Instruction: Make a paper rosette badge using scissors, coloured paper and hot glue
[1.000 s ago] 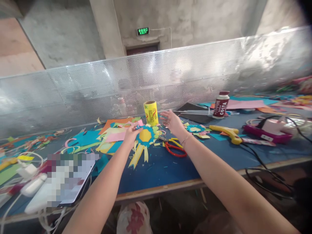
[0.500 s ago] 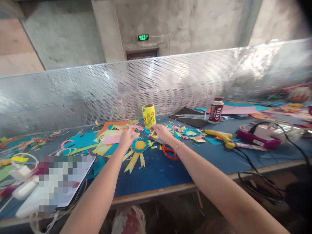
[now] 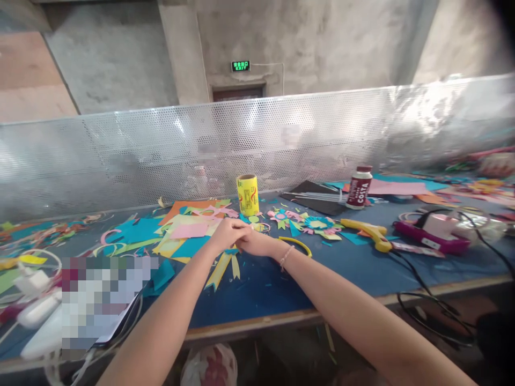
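Observation:
My left hand [image 3: 229, 235] and my right hand [image 3: 254, 241] meet over the middle of the blue table, fingers closed and touching. Whatever lies between the fingertips is too small or hidden to make out. Just beneath them is a paper rosette, mostly covered, with its yellow-and-blue ribbon tails [image 3: 222, 268] pointing toward me. A yellow curved strip [image 3: 300, 244] lies beside my right wrist. Sheets of coloured paper [image 3: 189, 230] spread out left of my left hand. Behind the hands stands a yellow cardboard tube [image 3: 247, 195].
Paper flowers [image 3: 316, 222] lie to the right, near a yellow glue gun [image 3: 376, 230] with a black cord. Further back stands a maroon-and-white bottle [image 3: 359, 187]. A purple power strip [image 3: 432, 238] sits at right. A perforated metal screen [image 3: 161, 155] borders the table's far side.
My hands have come together over the rosette, covering its round centre. The red-handled scissors near my right wrist no longer show; a yellow curved strip is visible there.

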`<state>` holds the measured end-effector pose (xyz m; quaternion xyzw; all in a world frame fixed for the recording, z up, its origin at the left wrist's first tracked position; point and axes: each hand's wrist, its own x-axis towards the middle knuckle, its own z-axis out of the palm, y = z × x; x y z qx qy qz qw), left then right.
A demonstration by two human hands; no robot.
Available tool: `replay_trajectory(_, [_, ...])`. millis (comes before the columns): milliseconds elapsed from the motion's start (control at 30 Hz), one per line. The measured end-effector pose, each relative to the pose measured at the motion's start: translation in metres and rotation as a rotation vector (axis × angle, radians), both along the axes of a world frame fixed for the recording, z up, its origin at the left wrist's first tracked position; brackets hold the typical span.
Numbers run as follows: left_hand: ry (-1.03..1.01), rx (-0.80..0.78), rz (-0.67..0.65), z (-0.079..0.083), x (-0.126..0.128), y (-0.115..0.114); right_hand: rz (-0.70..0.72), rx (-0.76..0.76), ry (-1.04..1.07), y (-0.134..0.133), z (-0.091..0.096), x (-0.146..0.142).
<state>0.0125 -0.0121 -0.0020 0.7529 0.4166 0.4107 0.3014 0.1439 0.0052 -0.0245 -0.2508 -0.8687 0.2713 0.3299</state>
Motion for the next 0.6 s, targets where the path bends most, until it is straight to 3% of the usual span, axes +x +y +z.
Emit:
replay_trajectory(67, [-0.030,-0.053,0.014,0.001,-0.007,0.005,0.082,-0.080,-0.061,-0.001,0.002,0.001])
replay_trajectory(133, [-0.015,-0.022,0.070,0.001,-0.014,0.012,0.079,-0.195,-0.028,0.000,0.004,0.004])
replay_trajectory(333, [0.004,0.147,0.422,-0.007,-0.040,0.032,-0.157,-0.342,0.295,0.026,0.015,0.030])
replay_trajectory(433, [0.026,0.157,0.653,-0.013,-0.058,0.040,-0.360,-0.405,0.519,0.044,0.019,0.050])
replay_trajectory(500, [0.040,0.132,0.798,-0.018,-0.070,0.044,-0.589,-0.379,0.627,0.054,0.018,0.067])
replay_trajectory(600, [0.056,0.071,0.919,-0.026,-0.086,0.046,-0.964,-0.129,0.494,0.062,0.014,0.092])
